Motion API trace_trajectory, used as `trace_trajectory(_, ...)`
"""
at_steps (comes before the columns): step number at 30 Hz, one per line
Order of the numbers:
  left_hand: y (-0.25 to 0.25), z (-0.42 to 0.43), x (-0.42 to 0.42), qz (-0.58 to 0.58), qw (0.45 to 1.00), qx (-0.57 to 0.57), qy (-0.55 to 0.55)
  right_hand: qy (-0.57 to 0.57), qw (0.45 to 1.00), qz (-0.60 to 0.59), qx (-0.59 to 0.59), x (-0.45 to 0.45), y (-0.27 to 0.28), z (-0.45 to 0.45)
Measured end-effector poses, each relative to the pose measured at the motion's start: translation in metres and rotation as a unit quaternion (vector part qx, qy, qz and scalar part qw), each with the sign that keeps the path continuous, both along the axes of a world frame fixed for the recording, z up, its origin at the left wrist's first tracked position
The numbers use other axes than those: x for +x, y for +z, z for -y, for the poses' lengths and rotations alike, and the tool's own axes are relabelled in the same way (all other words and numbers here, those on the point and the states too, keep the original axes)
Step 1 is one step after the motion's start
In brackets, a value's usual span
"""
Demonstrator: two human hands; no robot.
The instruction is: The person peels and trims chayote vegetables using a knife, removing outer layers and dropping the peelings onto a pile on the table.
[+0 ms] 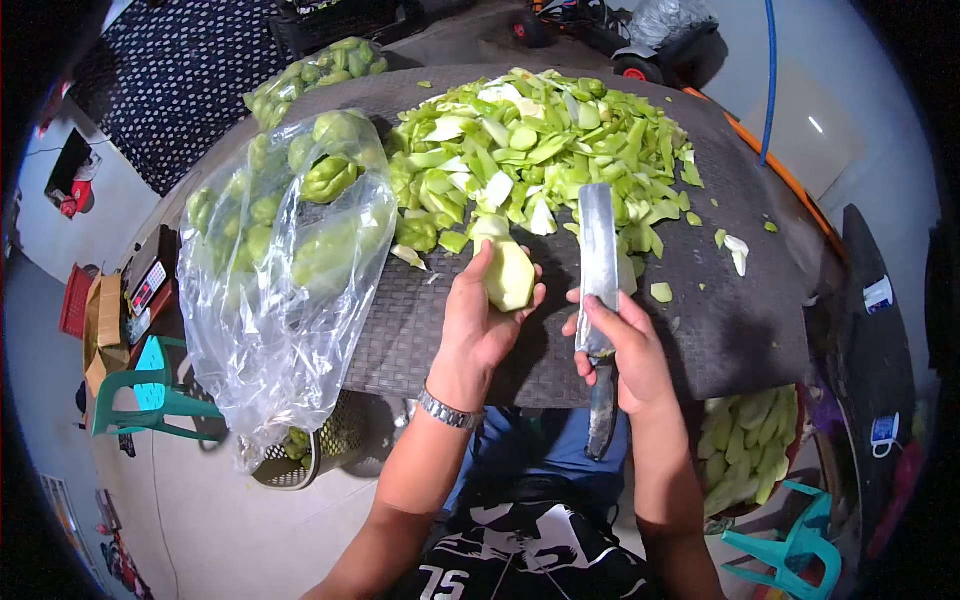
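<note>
My left hand (480, 315) is closed around a pale, peeled chayote (511, 278), held over the near part of the table. My right hand (630, 345) grips a knife (598, 235) low on its broad blade, thumb on the flat side. The blade points away from me and the dark handle hangs down toward my lap. Beyond both hands lies a big heap of green chayote peels (540, 150). To the left of my left hand, a clear plastic bag (300, 260) holds several unpeeled green chayotes.
The dark woven-pattern table (400, 350) has scattered peel bits at right. Another bag of chayotes (320, 75) stands at its far left. Below the table are a basket (285, 470) at left and a container of peeled pieces (745, 440) at right. Teal chairs (165, 400) stand around.
</note>
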State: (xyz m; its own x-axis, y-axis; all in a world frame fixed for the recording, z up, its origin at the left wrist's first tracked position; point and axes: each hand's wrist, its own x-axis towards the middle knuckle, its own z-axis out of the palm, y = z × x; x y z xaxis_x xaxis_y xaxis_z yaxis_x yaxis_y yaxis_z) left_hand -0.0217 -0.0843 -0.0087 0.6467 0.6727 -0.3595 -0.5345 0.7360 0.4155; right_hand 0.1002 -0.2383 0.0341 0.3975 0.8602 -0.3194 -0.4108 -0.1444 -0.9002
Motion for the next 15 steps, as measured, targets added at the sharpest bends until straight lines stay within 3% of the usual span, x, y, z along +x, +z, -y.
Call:
trace_trajectory(1, 0.003, 0.007, 0.003, -0.007, 1.0, -0.01, 0.002, -0.003, 1.0, 0.012, -0.002, -0.001, -0.003, 0.004)
trace_trajectory(5, 0.005, 0.049, 0.013, -0.1, 0.982, 0.158, -0.041, -0.049, 0.994, 0.095, -0.004, -0.007, -0.008, 0.021)
trace_trajectory(9, 0.025, 0.104, 0.025, -0.148, 0.92, 0.346, -0.105, -0.102, 0.989, 0.106, 0.035, -0.01, -0.018, 0.053)
trace_trajectory(12, 0.035, 0.115, 0.033, -0.11, 0.879, 0.378, -0.27, -0.217, 0.972, 0.06, 0.068, -0.008, -0.023, 0.081)
trace_trajectory(14, 0.032, 0.11, 0.047, -0.126, 0.746, 0.642, -0.119, -0.294, 0.953, 0.071, 0.026, 0.005, -0.024, 0.113)
trace_trajectory(15, 0.039, 0.098, 0.049, -0.175, 0.693, 0.692, -0.1, -0.304, 0.929, 0.204, 0.052, 0.021, -0.043, 0.141)
